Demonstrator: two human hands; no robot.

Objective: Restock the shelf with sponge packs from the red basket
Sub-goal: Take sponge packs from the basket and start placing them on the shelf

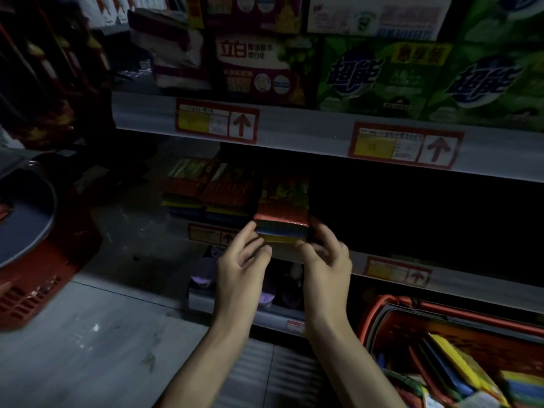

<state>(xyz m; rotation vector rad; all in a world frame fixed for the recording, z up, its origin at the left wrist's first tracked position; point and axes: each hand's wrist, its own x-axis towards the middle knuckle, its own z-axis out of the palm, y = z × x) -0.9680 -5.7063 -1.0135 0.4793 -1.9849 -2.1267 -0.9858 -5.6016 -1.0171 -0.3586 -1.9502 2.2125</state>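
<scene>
Presently, I am observing two film-wrapped shelved packs point(206, 187) lying flat on the dim shelf point(485, 285). Just right of them, my left hand point(244, 260) and right hand point(326, 260) are gripping the sponge pack point(282, 213) by its ends, its red, blue and yellow layers showing. Above, a purple box point(256, 69) is reading 立白 and a green box point(368, 75) 超能. The slatted plastic red basket point(391, 313) is sitting lower right.

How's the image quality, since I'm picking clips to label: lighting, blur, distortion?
Head view: dim overall; the shelf recess right of the sponge pack is nearly black; detergent boxes above are brightest; the left red basket is motion-blurred; wide-angle distortion bows the shelf edges.
</scene>
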